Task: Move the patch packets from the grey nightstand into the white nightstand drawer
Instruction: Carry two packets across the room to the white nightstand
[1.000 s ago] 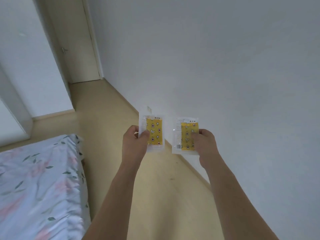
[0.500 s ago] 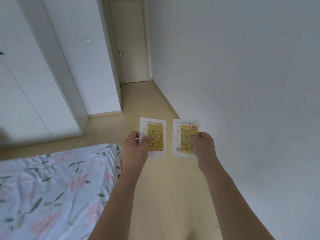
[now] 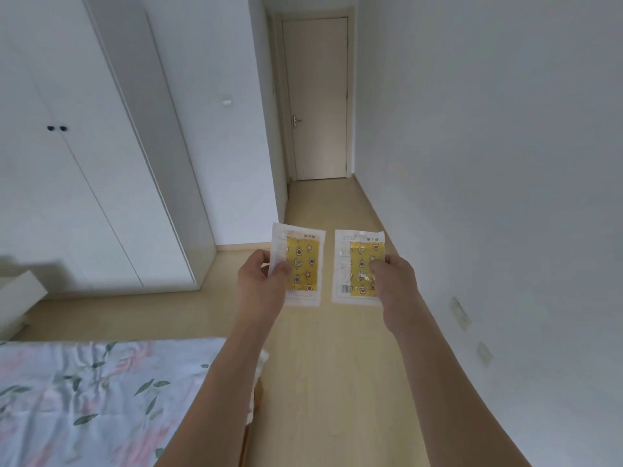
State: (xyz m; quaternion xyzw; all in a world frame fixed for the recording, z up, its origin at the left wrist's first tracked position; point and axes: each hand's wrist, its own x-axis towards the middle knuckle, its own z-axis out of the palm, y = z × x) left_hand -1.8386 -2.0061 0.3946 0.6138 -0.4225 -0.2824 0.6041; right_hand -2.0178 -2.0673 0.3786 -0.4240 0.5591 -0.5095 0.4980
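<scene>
Above the wood floor [image 3: 323, 382], beside the bed [image 3: 101, 399]: left hand [image 3: 261, 288] pinches one packet [image 3: 300, 262], right hand [image 3: 394, 284] pinches another packet [image 3: 357, 266], both upright, just apart.

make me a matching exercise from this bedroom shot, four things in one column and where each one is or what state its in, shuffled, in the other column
Things:
1. left-hand yellow patterned patch packet in clear wrap
2. right-hand yellow patterned patch packet in clear wrap
3. pale wooden door with metal handle
4. floral bedsheet

Places or states:
A. closed, at the far end of the passage
B. pinched by the right hand
C. spread at lower left
D. pinched by the left hand

Pairs: 1-D, 2-B, 3-A, 4-C
</scene>
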